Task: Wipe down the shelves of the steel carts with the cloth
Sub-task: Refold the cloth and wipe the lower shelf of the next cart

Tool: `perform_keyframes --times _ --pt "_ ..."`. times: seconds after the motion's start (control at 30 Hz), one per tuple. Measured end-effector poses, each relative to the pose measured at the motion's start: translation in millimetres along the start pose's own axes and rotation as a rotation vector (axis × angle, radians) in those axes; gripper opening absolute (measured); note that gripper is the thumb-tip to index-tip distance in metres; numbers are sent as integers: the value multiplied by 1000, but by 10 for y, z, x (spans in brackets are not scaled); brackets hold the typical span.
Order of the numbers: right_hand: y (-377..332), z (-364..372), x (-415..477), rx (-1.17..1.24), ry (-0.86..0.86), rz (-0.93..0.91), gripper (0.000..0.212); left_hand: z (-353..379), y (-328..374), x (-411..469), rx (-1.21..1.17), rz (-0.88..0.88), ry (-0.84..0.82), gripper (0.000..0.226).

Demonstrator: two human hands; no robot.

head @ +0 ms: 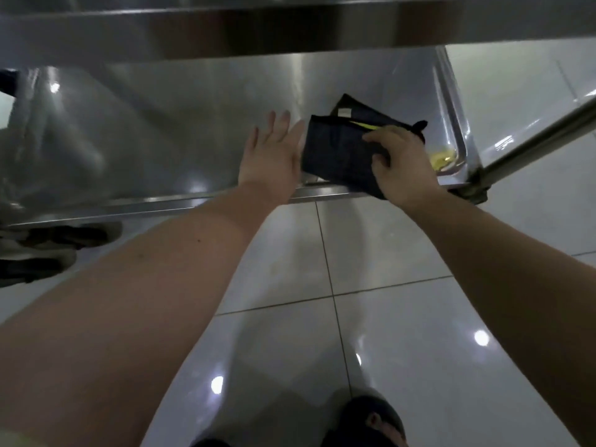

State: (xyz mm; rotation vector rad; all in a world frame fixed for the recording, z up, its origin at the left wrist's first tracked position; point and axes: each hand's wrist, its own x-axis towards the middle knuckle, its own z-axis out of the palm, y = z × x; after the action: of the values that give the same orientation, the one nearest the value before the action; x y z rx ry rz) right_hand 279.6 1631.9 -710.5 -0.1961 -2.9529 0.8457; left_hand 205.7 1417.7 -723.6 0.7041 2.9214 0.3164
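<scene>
Right hand fingers (375, 137) were curled over the top of the folded dark navy cloth (338, 153), and the right hand (406, 169) gripped its near right part from above. Left hand fingers (283, 124) were straight and slightly spread, holding nothing. The left hand (271, 159) was flat and open, with its thumb side right at the cloth's left edge; cannot tell if it was touching or just beside.

One cloth, folded into a rectangle, with a thin yellow strip and a small pale label showing near its far edge. It lay on the lower shelf (161, 124) toward the near right corner, its near end hanging a little over the shelf's front edge.

Two shelves were in view. The lower one was shiny steel with a raised rim. The upper shelf (225, 30) crossed the top of the view, over the hands.

One small yellow patch (445, 158) sat in the near right corner of the lower shelf, just right of the right hand; it was too blurred to tell what it was. One steel tube (541, 140) ran up and to the right from that corner.

A glossy tiled floor (403, 301) lay below, with one dark shoe (371, 417) at the bottom edge.
</scene>
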Motion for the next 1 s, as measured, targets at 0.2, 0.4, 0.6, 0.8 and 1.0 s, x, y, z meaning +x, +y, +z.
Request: perform_keyframes --times 0.2,0.4,0.6,0.8,1.0 --pt "-34 575 489 -314 -357 150 55 209 -58 371 132 -70 -35 53" --pt "94 875 329 -447 -253 147 55 347 -88 583 176 -43 -49 52" --pt "96 872 307 -464 -200 131 57 503 84 697 26 39 21 52" --pt "242 732 434 -633 -137 43 68 605 54 701 -28 6 -33 54" --pt "802 421 713 -523 -203 233 65 621 19 692 42 52 -49 57"
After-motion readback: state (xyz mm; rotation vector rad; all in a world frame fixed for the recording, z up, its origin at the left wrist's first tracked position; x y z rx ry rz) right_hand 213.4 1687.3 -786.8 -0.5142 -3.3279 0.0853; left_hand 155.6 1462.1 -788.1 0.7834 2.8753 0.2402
